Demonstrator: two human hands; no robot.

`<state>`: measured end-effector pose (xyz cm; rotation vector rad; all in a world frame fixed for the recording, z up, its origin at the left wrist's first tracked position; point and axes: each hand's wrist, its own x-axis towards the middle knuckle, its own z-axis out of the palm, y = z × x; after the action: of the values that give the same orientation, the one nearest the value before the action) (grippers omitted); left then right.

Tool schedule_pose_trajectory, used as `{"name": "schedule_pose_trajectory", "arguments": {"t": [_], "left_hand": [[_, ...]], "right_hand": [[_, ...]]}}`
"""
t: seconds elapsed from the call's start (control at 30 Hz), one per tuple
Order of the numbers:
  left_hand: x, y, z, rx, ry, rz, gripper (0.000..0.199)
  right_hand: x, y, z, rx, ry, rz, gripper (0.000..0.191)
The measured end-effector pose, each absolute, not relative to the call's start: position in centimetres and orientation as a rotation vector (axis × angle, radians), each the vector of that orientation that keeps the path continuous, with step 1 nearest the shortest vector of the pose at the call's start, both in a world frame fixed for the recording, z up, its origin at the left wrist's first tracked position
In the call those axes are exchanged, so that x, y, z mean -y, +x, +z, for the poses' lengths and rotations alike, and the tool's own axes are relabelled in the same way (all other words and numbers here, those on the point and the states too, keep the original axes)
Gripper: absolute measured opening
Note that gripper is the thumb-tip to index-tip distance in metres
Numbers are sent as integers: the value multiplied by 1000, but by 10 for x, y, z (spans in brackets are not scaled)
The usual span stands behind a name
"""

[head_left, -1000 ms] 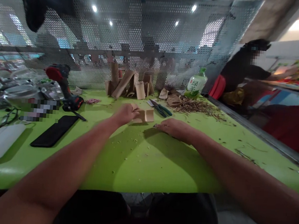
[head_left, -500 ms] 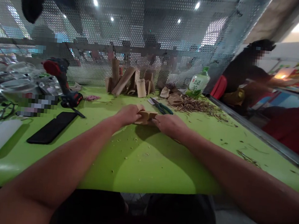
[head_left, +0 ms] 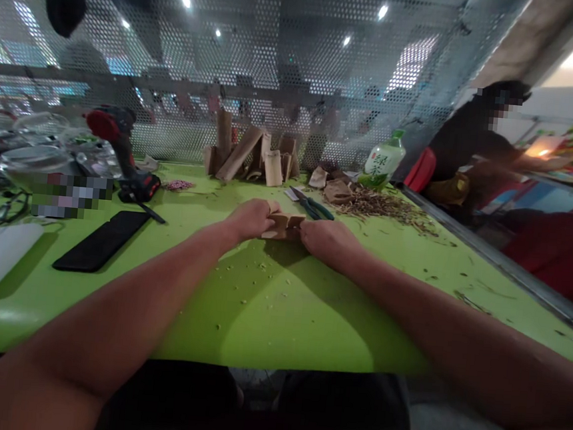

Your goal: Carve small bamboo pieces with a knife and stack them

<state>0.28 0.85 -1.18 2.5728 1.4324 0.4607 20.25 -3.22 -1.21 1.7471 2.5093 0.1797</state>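
The left hand [head_left: 252, 219] grips one tan piece [head_left: 279, 227], the right hand [head_left: 328, 240], hold unclear, touches its three-o'clock end, and one pair of pliers [head_left: 308, 203] lies at two o'clock.

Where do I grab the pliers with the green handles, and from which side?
I'd grip the green handles, coming from the right: the pliers lie slanted, handles on the near right, metal nose pointing away leftward. The right hand is close in front.

Looks like a workshop: cordless drill [head_left: 127, 159], pliers [head_left: 318, 209] and brown scraps [head_left: 390, 207] on green table [head_left: 296, 336], perforated metal screen [head_left: 260, 55] standing behind it.
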Motion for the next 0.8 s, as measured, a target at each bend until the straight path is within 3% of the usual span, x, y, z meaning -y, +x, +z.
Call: {"name": "schedule_pose_trajectory", "arguments": {"t": [0.17,0.37,0.63,0.8], "left_hand": [[-8,5,-12,-1477,2559,483,19],[-6,7,-12,-1519,2682,449,21],[-4,6,-8,-1526,2633,410,22],[-11,6,-9,-1495,2617,454,19]], "right_hand": [[27,202,-12,-2516,1670,115,33],[27,203,-12,-2485,1695,8,45],[24,205,-4,-2507,1601,-91,36],[16,209,-10,-2555,1413,49,35]]}}
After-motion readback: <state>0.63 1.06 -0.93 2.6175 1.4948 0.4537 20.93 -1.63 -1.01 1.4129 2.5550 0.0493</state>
